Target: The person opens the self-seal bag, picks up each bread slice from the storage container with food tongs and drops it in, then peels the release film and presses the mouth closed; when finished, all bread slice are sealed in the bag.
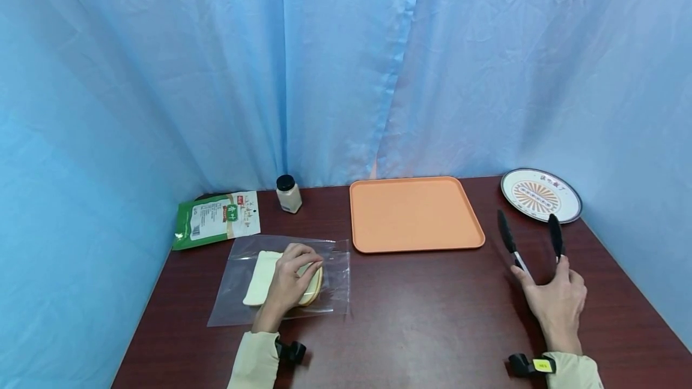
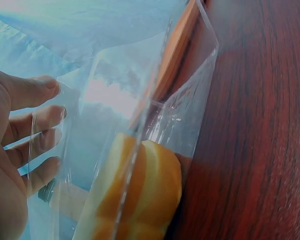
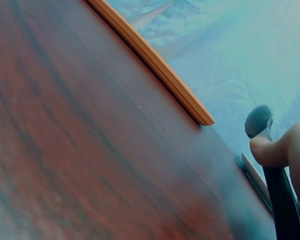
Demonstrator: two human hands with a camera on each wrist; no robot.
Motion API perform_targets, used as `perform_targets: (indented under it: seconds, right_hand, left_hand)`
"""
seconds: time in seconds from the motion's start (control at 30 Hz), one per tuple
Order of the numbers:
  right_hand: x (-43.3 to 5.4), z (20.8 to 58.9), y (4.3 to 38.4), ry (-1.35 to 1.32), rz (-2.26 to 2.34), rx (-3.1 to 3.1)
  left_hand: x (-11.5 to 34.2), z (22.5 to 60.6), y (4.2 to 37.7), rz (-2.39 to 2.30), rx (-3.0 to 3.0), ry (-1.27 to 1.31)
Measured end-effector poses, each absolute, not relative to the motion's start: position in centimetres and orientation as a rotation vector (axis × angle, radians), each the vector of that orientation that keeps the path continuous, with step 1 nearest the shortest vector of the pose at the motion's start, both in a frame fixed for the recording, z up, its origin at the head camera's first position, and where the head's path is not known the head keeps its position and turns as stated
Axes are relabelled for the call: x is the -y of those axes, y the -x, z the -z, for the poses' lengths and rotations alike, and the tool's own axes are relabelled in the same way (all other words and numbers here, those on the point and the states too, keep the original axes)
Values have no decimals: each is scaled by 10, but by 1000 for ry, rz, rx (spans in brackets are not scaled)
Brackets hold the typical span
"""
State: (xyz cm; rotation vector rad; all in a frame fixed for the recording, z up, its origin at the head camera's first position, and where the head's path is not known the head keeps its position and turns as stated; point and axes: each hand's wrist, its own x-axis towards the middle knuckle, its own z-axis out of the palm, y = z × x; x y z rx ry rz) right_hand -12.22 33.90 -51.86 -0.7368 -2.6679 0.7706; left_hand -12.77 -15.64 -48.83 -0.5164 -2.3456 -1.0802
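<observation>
On the table's left side lies a clear plastic bag [image 1: 229,299] with white bread slices [image 1: 261,278] in it. My left hand [image 1: 292,275] is over the bag and appears to pinch its film with curled fingers. In the left wrist view, the film crosses the fingers [image 2: 52,116], and the crusted bread [image 2: 157,185] shows through the plastic. At the right, my right hand [image 1: 559,305] grips black-tipped tongs [image 1: 507,233] by their arms, which are spread apart. The right wrist view shows only the thumb [image 3: 270,151] on part of the tongs [image 3: 282,200].
An orange tray [image 1: 416,215] lies at the back middle. Behind the tongs is a patterned white plate [image 1: 567,203]. A green-and-white packet [image 1: 211,219] and a black-lidded jar [image 1: 289,196] stand beyond the bag. Blue curtains [image 1: 340,77] surround the table.
</observation>
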Motion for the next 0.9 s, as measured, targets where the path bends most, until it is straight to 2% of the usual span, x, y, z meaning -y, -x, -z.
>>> perform_targets:
  seconds: [0.9]
  right_hand:
    - [-345, 515, 133, 789, -538, 2905]
  left_hand:
    - [157, 489, 128, 1077, 2320, 539]
